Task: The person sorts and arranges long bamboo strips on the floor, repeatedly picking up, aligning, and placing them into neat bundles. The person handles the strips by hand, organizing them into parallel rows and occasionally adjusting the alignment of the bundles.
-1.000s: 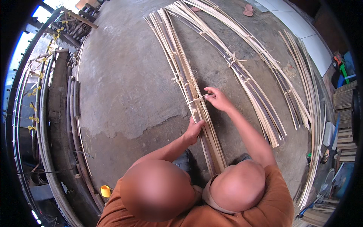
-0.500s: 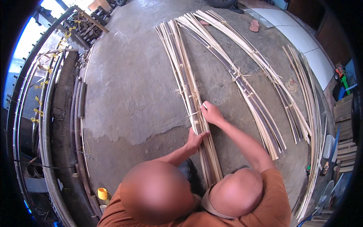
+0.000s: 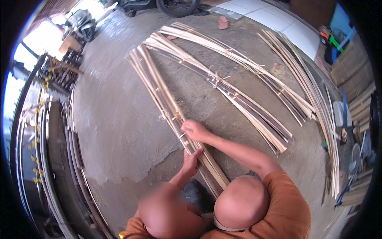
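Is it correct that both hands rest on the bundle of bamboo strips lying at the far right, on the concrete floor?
Not quite. In the head view the left hand and right hand rest on the leftmost bundle of bamboo strips, not the far right one. It does lie on the concrete floor.

Open-sided bamboo workshop: tied bundles of split bamboo strips (image 3: 223,85) lay on bare concrete floor (image 3: 115,119); stacked timber (image 3: 358,103) stood alongside.

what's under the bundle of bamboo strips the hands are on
Bare concrete floor shows along both sides of the bamboo bundle. The right hand and left hand rest on it; the floor directly beneath is covered.
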### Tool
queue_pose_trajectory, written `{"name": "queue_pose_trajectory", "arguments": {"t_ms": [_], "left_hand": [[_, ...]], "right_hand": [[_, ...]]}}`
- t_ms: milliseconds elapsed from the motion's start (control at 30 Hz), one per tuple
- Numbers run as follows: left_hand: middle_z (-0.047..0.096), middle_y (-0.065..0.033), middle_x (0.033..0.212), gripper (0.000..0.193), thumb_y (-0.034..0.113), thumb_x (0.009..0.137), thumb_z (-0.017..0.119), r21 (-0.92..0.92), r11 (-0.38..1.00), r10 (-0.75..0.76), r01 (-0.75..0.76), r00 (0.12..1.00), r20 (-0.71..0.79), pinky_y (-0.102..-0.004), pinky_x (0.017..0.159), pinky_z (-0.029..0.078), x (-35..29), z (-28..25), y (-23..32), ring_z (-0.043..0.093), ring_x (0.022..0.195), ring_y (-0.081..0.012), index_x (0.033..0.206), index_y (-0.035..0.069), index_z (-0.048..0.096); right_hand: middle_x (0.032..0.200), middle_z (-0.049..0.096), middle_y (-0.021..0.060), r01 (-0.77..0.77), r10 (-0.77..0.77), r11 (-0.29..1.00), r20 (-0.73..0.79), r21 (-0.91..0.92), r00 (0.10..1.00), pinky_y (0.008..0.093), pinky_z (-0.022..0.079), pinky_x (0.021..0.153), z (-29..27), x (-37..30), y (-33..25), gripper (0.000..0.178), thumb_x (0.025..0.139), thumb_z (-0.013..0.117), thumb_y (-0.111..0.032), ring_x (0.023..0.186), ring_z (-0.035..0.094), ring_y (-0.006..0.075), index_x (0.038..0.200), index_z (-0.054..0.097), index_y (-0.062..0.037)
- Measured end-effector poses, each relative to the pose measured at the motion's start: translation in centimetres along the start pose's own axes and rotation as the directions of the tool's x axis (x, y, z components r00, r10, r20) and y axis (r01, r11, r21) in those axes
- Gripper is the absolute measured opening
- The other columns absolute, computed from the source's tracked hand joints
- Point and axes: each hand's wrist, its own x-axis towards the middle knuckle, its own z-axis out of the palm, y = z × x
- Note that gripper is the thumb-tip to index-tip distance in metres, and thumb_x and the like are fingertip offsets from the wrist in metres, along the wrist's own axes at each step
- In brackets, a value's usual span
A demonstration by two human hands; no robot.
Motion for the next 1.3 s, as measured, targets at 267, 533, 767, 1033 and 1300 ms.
{"name": "queue_pose_trajectory", "arguments": {"t_ms": [267,533,767,1033,1300], "left_hand": [[0.059,-0.0095,0.117,0.047,0.01,0.091,0.067,0.058,0.997,-0.043,0.044,0.999,-0.004,-0.0389,0.084,0.054,-0.8,-2.5,1.4,0.061,0.102,-0.0212,0.132,0.009,0.043],[0.058,-0.0071,0.12,0.05,0.01,0.09,0.069,0.069,0.997,-0.029,0.027,0.999,0.027,-0.0371,0.092,0.05,0.1,-1.2,-0.4,0.059,0.109,-0.0215,0.133,0.007,0.044],[0.058,-0.0072,0.119,0.053,0.022,0.09,0.07,0.071,0.994,0.07,-0.089,0.969,0.237,-0.0412,0.087,0.053,2.6,-8.5,-4.8,0.06,0.106,-0.022,0.135,0.008,0.046],[0.06,-0.0115,0.114,0.047,0.018,0.093,0.065,-0.019,0.998,-0.052,0.053,0.997,0.05,-0.0417,0.088,0.054,3.5,0.6,4.7,0.062,0.102,-0.0255,0.133,0.005,0.045],[0.053,-0.0213,0.129,0.064,0.027,0.091,0.066,-0.14,0.985,-0.09,0.106,0.989,0.114,-0.0522,0.104,0.045,8.4,6.3,9.2,0.054,0.12,-0.0363,0.141,-0.002,0.037]], "right_hand": [[0.089,0.067,0.0231,-0.151,0.162,0.984,0.113,-0.098,0.98,0.051,0.049,0.076,-3.1,-2.6,-2.2,0.029,0.094,0.06,-0.033,0.089,0.065,0.0432,0.096,0.06,-0.004],[0.078,0.069,0.0195,0.218,-0.003,0.876,0.448,-0.431,0.894,0.0472,0.054,0.067,-1.5,-0.3,-3.4,0.026,0.086,0.055,-0.026,0.07,0.069,0.0338,0.081,0.072,-0.0062],[0.088,0.07,0.01,-0.11,-0.158,0.909,0.577,0.402,0.802,0.0379,0.051,0.074,-4.3,-6.0,-14.0,0.04,0.095,0.062,-0.04,0.08,0.061,0.0159,0.101,0.069,-0.001],[0.155,0.025,0.0308,-0.735,0.634,0.657,0.407,0.166,0.658,0.0441,0.028,0.117,-10.0,-17.8,-4.0,0.11,0.086,0.056,-0.072,0.144,0.029,0.0403,0.156,0.007,-0.0022],[0.15,0.032,0.0343,-0.73,0.609,0.587,0.403,0.351,0.683,0.0455,0.036,0.112,-14.0,-14.6,-2.8,0.116,0.08,0.074,-0.059,0.141,0.035,0.038,0.153,0.013,0.008]]}}
